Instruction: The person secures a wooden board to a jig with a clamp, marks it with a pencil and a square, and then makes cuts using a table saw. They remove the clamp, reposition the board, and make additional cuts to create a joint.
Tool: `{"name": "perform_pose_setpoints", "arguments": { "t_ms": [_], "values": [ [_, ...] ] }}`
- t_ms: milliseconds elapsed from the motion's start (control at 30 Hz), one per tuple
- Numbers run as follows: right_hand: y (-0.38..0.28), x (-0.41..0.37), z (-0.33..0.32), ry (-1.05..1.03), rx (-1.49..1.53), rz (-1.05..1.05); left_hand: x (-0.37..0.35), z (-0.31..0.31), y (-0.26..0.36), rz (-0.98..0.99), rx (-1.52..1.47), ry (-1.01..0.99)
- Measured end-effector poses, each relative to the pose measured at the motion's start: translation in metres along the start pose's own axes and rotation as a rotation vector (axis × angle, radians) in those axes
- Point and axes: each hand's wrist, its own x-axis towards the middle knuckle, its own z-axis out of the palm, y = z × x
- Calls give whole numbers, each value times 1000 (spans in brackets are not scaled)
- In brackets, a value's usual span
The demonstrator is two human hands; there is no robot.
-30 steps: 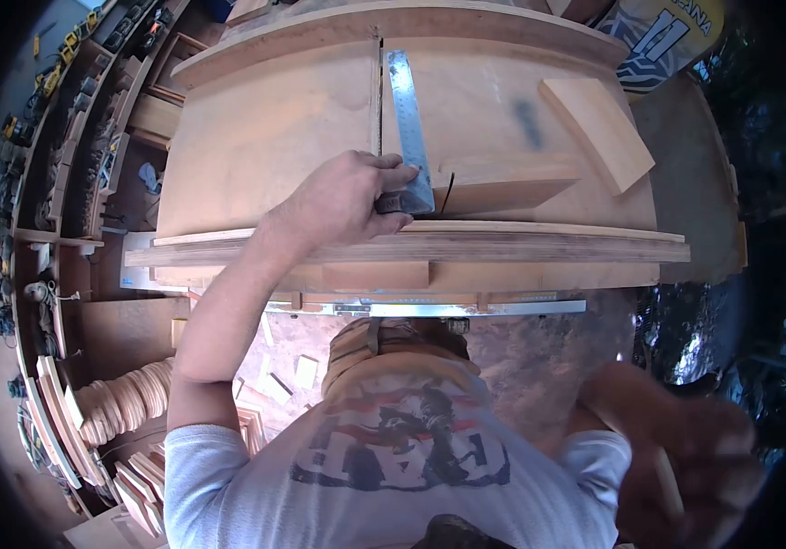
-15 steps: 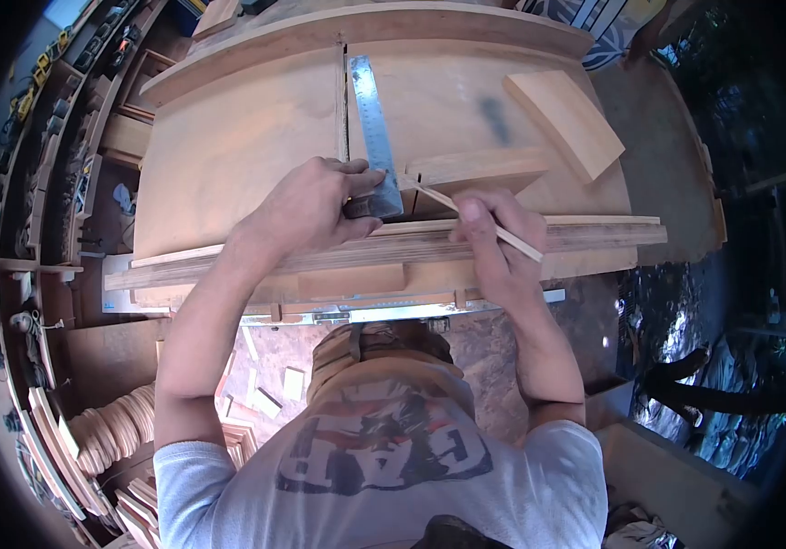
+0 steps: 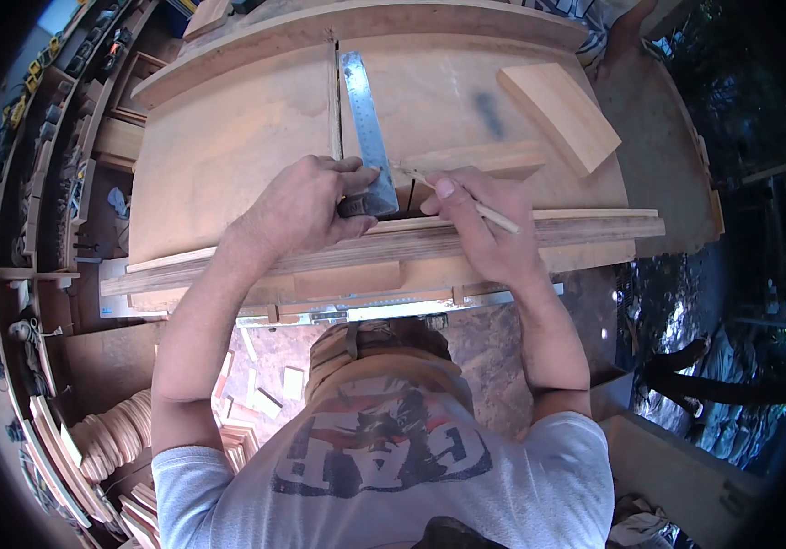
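A metal square (image 3: pixel 367 119) lies on the wooden table surface (image 3: pixel 237 119), its blade pointing away from me beside a dark slot. My left hand (image 3: pixel 306 203) grips the thick stock of the square at its near end, against the layered wooden fence (image 3: pixel 585 227). A pencil (image 3: pixel 495 217) is pinched in my right hand (image 3: pixel 484 220), its tip at a wood piece (image 3: pixel 502 159) just right of the square. That piece lies along the far side of the fence and is partly hidden by my right hand.
A loose wood block (image 3: pixel 562 117) lies at the table's right. A curved wooden rail (image 3: pixel 365 20) crosses the far edge. Shelves with tools (image 3: pixel 54 165) stand at the left. Another person's arm (image 3: pixel 626 37) shows at the top right. Wood offcuts (image 3: pixel 265 403) lie on the floor.
My right hand has moved slightly left and up with the pencil, which now lies lower against the wood. My left hand still holds the square. The other person's arm shows more.
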Motion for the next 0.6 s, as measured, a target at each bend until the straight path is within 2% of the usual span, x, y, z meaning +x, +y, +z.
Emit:
{"name": "perform_pose_setpoints", "arguments": {
  "t_ms": [100, 200, 300, 333, 400, 467, 533, 600],
  "values": [
    [-18, -7, -24, -127, -87, 93, 0, 0, -3, -3, 3, 0],
    [-36, -18, -34, 271, -18, -8, 0, -1, -2, -11, -6, -2],
    [-25, -33, -50, 261, 123, 6, -2, -1, 2, -24, -10, 7],
    [-14, -37, -43, 237, -7, -26, -3, 0, 2, -29, -13, 14],
    [15, -44, -14, 188, 15, 24, -3, 2, 3, -40, -35, 30],
    [24, -46, 30, 157, 230, 411, -5, 5, 3, -56, -77, 42],
    [30, -42, 59, 65, 462, 661, -5, 6, 6, -73, -78, 49],
    [37, -31, 88, 91, 529, 578, -6, 7, 7, -65, -62, 70]
  ]
}}
